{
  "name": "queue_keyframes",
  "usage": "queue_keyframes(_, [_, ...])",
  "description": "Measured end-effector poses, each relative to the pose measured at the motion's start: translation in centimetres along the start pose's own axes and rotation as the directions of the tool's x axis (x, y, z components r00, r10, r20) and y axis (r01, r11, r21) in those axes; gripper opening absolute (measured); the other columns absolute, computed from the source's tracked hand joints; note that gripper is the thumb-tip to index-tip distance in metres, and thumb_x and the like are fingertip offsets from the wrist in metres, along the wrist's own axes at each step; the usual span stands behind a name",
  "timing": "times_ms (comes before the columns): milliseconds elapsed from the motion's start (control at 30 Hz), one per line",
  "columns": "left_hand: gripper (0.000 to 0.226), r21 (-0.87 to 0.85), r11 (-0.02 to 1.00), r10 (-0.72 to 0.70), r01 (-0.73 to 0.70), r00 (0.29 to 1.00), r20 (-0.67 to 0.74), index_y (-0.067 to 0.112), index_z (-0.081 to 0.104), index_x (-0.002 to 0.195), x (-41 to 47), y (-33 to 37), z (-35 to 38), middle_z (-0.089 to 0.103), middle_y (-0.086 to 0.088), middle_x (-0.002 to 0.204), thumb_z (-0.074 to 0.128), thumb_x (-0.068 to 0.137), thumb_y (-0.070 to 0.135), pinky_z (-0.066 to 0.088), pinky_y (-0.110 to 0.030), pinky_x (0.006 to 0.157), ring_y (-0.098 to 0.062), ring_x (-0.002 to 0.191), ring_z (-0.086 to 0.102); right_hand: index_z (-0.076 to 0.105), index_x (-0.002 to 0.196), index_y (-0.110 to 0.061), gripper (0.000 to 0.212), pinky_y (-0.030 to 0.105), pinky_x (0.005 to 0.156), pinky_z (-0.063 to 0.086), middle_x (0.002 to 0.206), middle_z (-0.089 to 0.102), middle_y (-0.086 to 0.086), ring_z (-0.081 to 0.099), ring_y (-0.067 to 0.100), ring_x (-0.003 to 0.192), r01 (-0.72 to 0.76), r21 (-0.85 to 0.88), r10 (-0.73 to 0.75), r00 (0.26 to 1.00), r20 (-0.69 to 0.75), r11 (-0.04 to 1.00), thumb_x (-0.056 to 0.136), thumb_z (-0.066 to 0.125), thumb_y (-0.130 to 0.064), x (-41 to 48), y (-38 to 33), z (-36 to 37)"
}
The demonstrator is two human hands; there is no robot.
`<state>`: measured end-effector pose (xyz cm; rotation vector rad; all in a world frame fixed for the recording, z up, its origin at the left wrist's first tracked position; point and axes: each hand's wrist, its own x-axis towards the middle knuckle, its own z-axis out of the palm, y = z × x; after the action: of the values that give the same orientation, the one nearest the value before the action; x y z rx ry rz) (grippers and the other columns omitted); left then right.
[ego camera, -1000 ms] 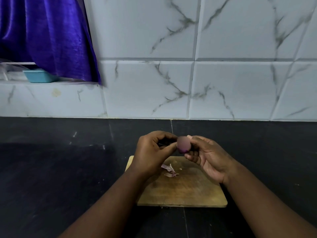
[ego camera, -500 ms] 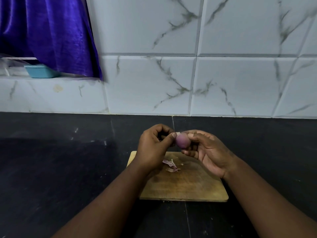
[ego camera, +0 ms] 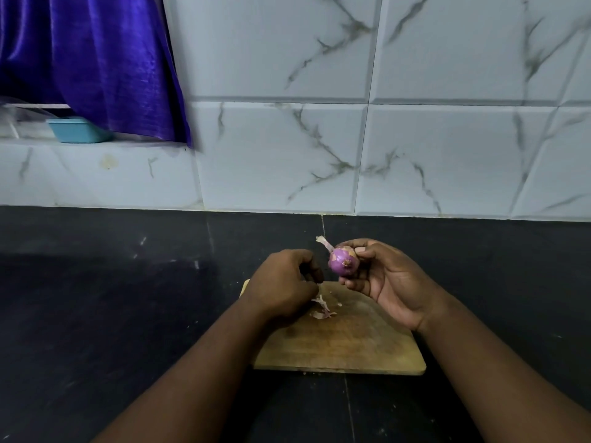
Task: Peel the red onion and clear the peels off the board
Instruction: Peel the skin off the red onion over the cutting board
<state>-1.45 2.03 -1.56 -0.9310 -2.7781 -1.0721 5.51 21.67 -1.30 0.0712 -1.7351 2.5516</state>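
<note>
My right hand (ego camera: pixel 387 282) grips a small red onion (ego camera: pixel 343 262) at its fingertips, a little above the far edge of the wooden cutting board (ego camera: pixel 345 343). The onion is mostly bare purple with pale patches of skin, and a dry strip of peel (ego camera: pixel 323 243) sticks up from its top left. Just left of the onion and slightly lower is my left hand (ego camera: pixel 283 282), which does not touch it. Its fingers are curled with the tips together over the board's far left part. Whether a bit of skin is between them is hidden. A few loose peels (ego camera: pixel 323 311) lie on the board below that hand.
The board lies on a black stone counter (ego camera: pixel 128 314) that ends at a white marble-tiled wall (ego camera: pixel 351 139). At the upper left, a blue tub (ego camera: pixel 75 131) sits on a ledge under a purple curtain (ego camera: pixel 96 59).
My left hand has come off the onion and dropped towards the board. My right hand has turned the onion, so its peeled side and the loose strip now show.
</note>
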Motion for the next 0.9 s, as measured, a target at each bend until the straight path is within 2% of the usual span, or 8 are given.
queue_keyframes(67, [0.009, -0.047, 0.999, 0.004, -0.005, 1.000, -0.030, 0.023, 0.077, 0.084, -0.03, 0.06, 0.20, 0.076, 0.007, 0.084, 0.071, 0.089, 0.019, 0.060, -0.037, 0.073, -0.007, 0.076, 0.069, 0.070, 0.115, 0.003, 0.028, 0.025, 0.060, 0.062, 0.099, 0.071, 0.024, 0.070, 0.025, 0.072, 0.001, -0.010, -0.001, 0.999, -0.035, 1.000, 0.099, 0.050, -0.008, 0.08, 0.03, -0.10])
queue_keyframes(167, [0.019, -0.200, 0.979, 0.006, -0.035, 0.990, -0.141, 0.025, 0.076, 0.077, 0.01, 0.08, 0.44, 0.074, 0.007, 0.074, 0.070, 0.094, 0.029, 0.053, -0.033, 0.064, -0.004, 0.066, 0.065, 0.068, 0.121, 0.007, 0.030, 0.025, 0.062, 0.062, 0.103, 0.072, 0.024, 0.071, 0.023, 0.077, 0.007, -0.021, -0.008, 0.998, -0.060, 1.000, 0.099, 0.051, -0.008, 0.12, 0.04, -0.25])
queue_keyframes(300, [0.012, -0.420, 0.899, 0.041, -0.126, 0.978, -0.206, 0.022, 0.079, 0.085, -0.03, 0.41, 0.60, 0.072, 0.010, 0.073, 0.076, 0.094, 0.028, 0.049, -0.021, 0.062, 0.000, 0.065, 0.062, 0.068, 0.121, 0.006, 0.031, 0.027, 0.067, 0.062, 0.104, 0.073, 0.020, 0.071, 0.022, 0.083, 0.003, -0.034, -0.005, 0.998, -0.056, 0.999, 0.099, 0.052, -0.008, 0.22, 0.11, -0.38])
queue_keyframes(367, [0.010, -0.431, 0.891, 0.050, -0.142, 0.975, -0.218, 0.023, 0.079, 0.084, -0.02, 0.38, 0.73, 0.072, 0.014, 0.070, 0.078, 0.093, 0.026, 0.048, -0.017, 0.060, 0.002, 0.063, 0.062, 0.069, 0.120, 0.006, 0.030, 0.027, 0.067, 0.062, 0.105, 0.072, 0.020, 0.071, 0.022, 0.084, 0.006, -0.038, -0.008, 0.999, -0.048, 0.999, 0.099, 0.052, -0.008, 0.24, 0.11, -0.35])
queue_keyframes(467, [0.011, -0.453, 0.880, 0.043, -0.140, 0.975, -0.217, 0.025, 0.079, 0.081, 0.03, 0.34, 0.76, 0.072, 0.011, 0.067, 0.080, 0.091, 0.023, 0.049, -0.020, 0.059, 0.000, 0.061, 0.062, 0.070, 0.118, 0.005, 0.029, 0.027, 0.064, 0.061, 0.105, 0.071, 0.020, 0.069, 0.022, 0.084, 0.013, -0.053, -0.015, 0.999, -0.036, 0.999, 0.100, 0.051, -0.007, 0.19, 0.08, -0.30])
queue_keyframes(667, [0.014, -0.521, 0.842, 0.020, -0.137, 0.974, -0.225, 0.013, 0.079, 0.079, 0.07, 0.37, 0.68, 0.075, -0.009, 0.073, 0.076, 0.092, 0.008, 0.059, -0.037, 0.063, -0.013, 0.066, 0.067, 0.069, 0.117, 0.005, 0.029, 0.025, 0.061, 0.060, 0.103, 0.072, 0.023, 0.071, 0.022, 0.079, 0.017, -0.039, -0.017, 1.000, -0.011, 0.999, 0.097, 0.053, -0.009, 0.07, -0.11, -0.19])
queue_keyframes(800, [0.021, -0.534, 0.836, 0.006, -0.129, 0.974, -0.226, 0.018, 0.077, 0.080, 0.00, 0.48, 0.73, 0.075, -0.007, 0.076, 0.070, 0.096, 0.005, 0.057, -0.028, 0.060, -0.013, 0.067, 0.069, 0.070, 0.117, 0.005, 0.032, 0.025, 0.061, 0.061, 0.104, 0.072, 0.025, 0.070, 0.023, 0.078, 0.009, -0.025, -0.010, 1.000, -0.010, 1.000, 0.093, 0.056, -0.011, 0.10, -0.06, -0.15])
queue_keyframes(900, [0.008, -0.557, 0.820, 0.015, -0.136, 0.976, -0.216, 0.015, 0.078, 0.090, -0.05, 0.67, 0.70, 0.076, -0.005, 0.080, 0.073, 0.096, 0.013, 0.057, -0.023, 0.063, -0.012, 0.070, 0.070, 0.069, 0.119, 0.006, 0.030, 0.026, 0.063, 0.061, 0.107, 0.071, 0.024, 0.070, 0.023, 0.081, 0.015, -0.025, -0.016, 0.999, -0.029, 1.000, 0.099, 0.052, -0.009, 0.24, 0.06, -0.35])
